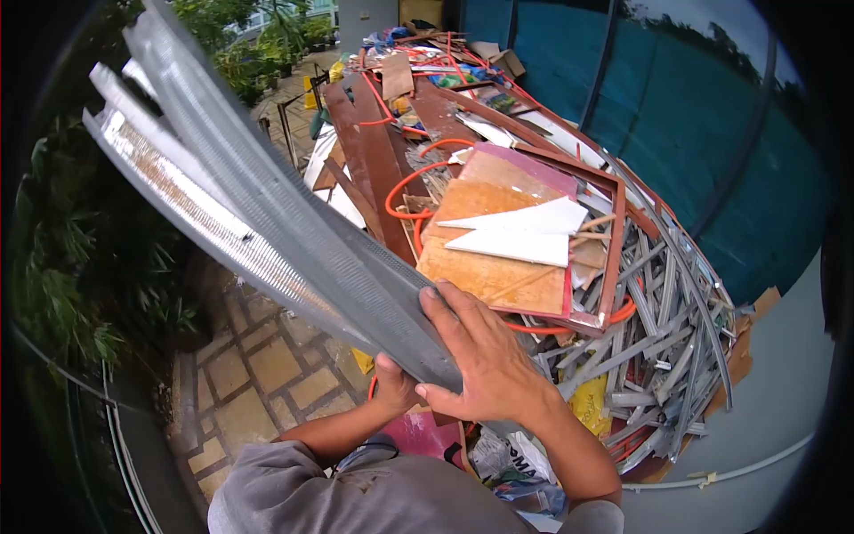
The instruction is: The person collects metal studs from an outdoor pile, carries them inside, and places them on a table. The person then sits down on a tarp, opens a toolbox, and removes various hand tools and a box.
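A bundle of long grey metal channels (267,191) slants from the upper left down to the middle of the view. My right hand (485,356) lies over the bundle's lower end, its fingers bent round the metal and its thumb stretched to the left. Beneath the same end, my left hand (396,387) holds the bundle from the left side, thumb up, with most of its fingers hidden. Just beyond my hands lies an orange-brown board (498,276) with two white pointed pieces (516,231) on top.
A heap of bent metal strips (658,329) lies at the right, beside a reddish-brown frame (614,258). Brown planks (378,169) and orange tubing (396,191) spread further back. Stone paving (258,374) and plants (71,258) are at the left; dark glass panels (685,116) stand behind.
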Available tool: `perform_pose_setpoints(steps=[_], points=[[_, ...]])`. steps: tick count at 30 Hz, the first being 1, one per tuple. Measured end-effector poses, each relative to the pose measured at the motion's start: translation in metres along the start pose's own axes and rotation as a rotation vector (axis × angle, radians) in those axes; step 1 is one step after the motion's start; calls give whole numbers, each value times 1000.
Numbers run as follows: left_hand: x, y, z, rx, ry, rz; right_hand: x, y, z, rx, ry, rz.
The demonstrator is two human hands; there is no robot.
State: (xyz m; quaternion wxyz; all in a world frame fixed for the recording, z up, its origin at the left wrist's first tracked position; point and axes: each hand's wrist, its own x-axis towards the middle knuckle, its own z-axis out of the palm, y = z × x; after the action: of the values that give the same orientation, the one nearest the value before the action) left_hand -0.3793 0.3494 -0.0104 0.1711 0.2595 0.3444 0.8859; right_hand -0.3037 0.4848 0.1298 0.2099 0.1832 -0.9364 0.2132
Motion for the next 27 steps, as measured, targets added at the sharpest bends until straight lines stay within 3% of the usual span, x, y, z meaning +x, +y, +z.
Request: perform_pose_setpoints(steps=[6,8,14,21,27], points=[[16,57,-58,-114,86,89,93,-37,44,-40,-122,-78],[22,77,-83,-160,233,111,129,-40,68,-31,-174,-101],[31,112,-162,-291,363,104,213,-52,144,53,-457,-94],[15,127,-211,-303,366,21,225,-76,182,100,-390,-56],[4,142,-214,-218,169,-67,205,-100,181,66,-289,123]])
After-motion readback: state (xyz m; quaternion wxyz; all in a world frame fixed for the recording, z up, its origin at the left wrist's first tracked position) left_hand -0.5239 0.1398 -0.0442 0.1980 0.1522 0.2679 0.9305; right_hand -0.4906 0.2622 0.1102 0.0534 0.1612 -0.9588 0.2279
